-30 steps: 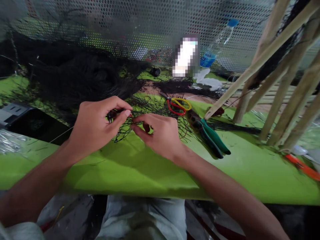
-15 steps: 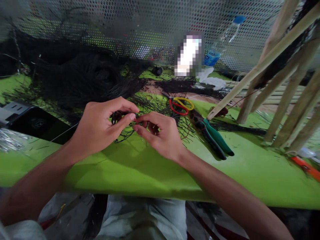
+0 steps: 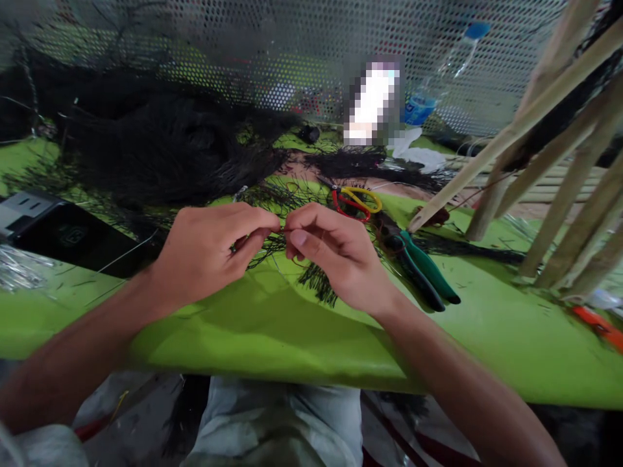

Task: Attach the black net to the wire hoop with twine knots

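Above the green table, my left hand is closed in a pinch, its thumb and index fingertip meeting the fingers of my other hand. My right hand is closed too, curled around a small bunch of black strands whose cut ends stick out below its fingers. A thin reddish-brown thread or wire shows between the two sets of fingertips, partly hidden by them. Just beyond my right hand lie scissors with red and yellow handles. To its right are green-and-black-handled pliers or cutters.
A large heap of black fibre fills the back left. A black power bank lies at left beside silvery wires. Wooden sticks stand at right, near an orange cutter. A plastic bottle stands behind by a mesh panel.
Both hands have shifted slightly right, my right hand turning so its thumb shows on top. The bunch of black strands now protrudes below it.
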`<state>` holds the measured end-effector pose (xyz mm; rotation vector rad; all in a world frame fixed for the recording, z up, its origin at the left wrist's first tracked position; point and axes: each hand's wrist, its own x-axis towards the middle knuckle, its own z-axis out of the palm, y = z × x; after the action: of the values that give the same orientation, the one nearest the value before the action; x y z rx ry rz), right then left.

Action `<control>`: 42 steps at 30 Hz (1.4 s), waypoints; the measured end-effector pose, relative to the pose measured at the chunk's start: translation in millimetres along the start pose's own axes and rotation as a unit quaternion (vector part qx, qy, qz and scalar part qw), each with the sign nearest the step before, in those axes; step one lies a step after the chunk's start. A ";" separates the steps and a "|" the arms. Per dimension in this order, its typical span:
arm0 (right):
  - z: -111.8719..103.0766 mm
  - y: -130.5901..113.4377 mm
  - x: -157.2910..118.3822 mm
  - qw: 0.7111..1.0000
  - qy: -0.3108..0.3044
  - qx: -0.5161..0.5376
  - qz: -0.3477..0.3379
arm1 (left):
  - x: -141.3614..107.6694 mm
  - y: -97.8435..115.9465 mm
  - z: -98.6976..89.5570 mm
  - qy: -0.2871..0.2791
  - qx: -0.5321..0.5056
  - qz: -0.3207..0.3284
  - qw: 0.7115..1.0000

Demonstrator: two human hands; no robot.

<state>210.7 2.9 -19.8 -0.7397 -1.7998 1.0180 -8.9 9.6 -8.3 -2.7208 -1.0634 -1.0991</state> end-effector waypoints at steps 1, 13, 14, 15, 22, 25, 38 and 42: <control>-1.5 0.0 0.5 1.000 -0.002 0.017 0.016 | 0.0 0.1 0.5 0.003 0.001 0.006 1.000; -12.7 0.7 -1.0 0.902 0.072 -0.404 -0.134 | 1.6 -1.6 -5.1 -0.079 -0.054 -0.005 0.995; -11.8 2.6 -1.9 0.903 0.073 -0.403 -0.131 | 2.1 -2.0 -6.5 -0.080 -0.068 -0.005 0.994; -10.3 4.3 -2.7 0.906 0.077 -0.396 -0.127 | 2.5 -2.2 -7.8 -0.079 -0.080 -0.005 0.994; 1.2 8.5 -1.2 0.955 0.100 -0.258 -0.102 | 2.9 -1.4 -11.9 -0.097 -0.116 -0.036 0.988; 2.4 13.3 1.9 0.988 0.074 -0.126 -0.042 | 2.8 -0.9 -12.8 -0.103 -0.123 -0.036 0.986; 2.0 20.4 3.9 0.988 -0.008 -0.131 -0.082 | 3.5 -1.2 -13.5 -0.084 -0.091 -0.061 0.990; 6.4 22.7 2.4 0.977 0.021 -0.170 -0.129 | 4.7 -1.8 -13.7 -0.081 -0.073 -0.065 0.992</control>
<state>205.3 13.7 -40.3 -0.7007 -1.9972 0.5263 -15.8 10.2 4.5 -2.9373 -1.2452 -1.0237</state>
